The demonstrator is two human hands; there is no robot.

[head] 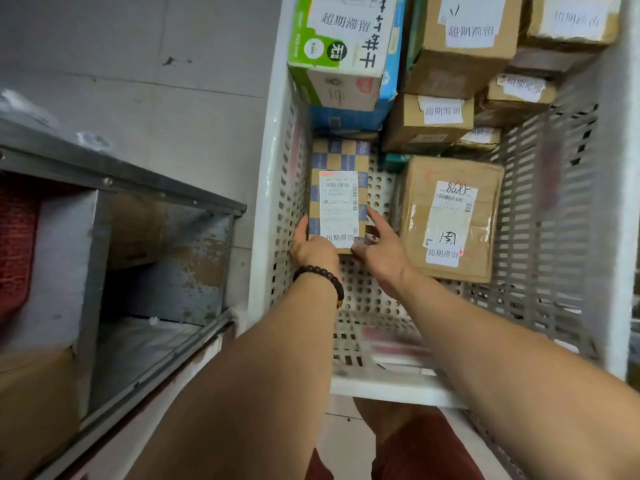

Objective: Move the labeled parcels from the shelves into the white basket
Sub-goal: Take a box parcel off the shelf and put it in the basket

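A small blue-and-tan checkered parcel point(339, 192) with a white label lies inside the white basket point(273, 188), against its left wall. My left hand point(313, 249), with a bead bracelet on the wrist, grips the parcel's near left corner. My right hand point(382, 251) touches its near right edge, fingers mostly straight and thumb under the near end. A taped brown parcel point(450, 216) marked 8685 lies to the right on the basket floor.
Several labeled cardboard boxes and a green-and-white carton point(343, 46) fill the basket's far end. A grey metal shelf point(121, 237) stands to the left, holding a cardboard box point(34, 403) at its near end and something red point(15, 244).
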